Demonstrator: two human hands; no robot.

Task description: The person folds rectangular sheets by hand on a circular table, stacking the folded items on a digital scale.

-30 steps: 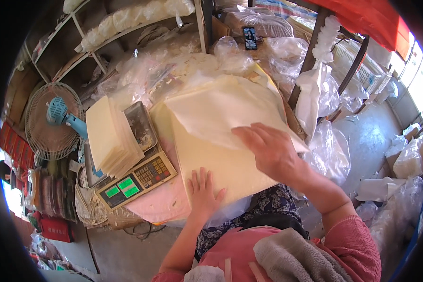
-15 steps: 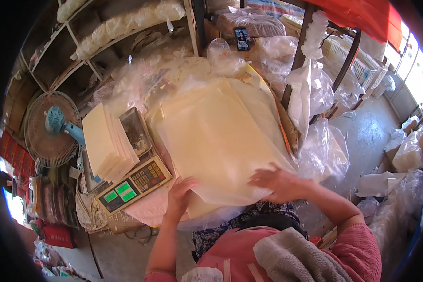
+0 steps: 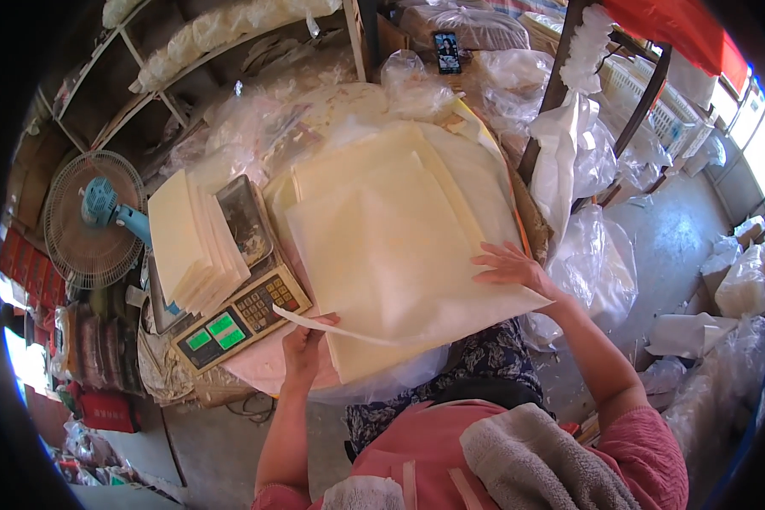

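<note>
A thin, translucent pale-yellow sheet lies over a stack of similar yellowish sheets on the table in front of me. Its near edge is lifted and curls up toward the left. At that near left corner my left hand is closed, thumb and fingers pinching the sheet's edge. My right hand rests on the sheet's right side with its fingers spread, and the near right corner drapes over the wrist.
Left of the sheets stands a digital scale bearing a folded pile of pale sheets. Beyond it is a fan. A phone stands at the back among plastic bags. A post rises at the right.
My left hand has gripped the sheet's near left corner and raised it. The near edge now curls upward. My right hand has shifted slightly right and away from me.
</note>
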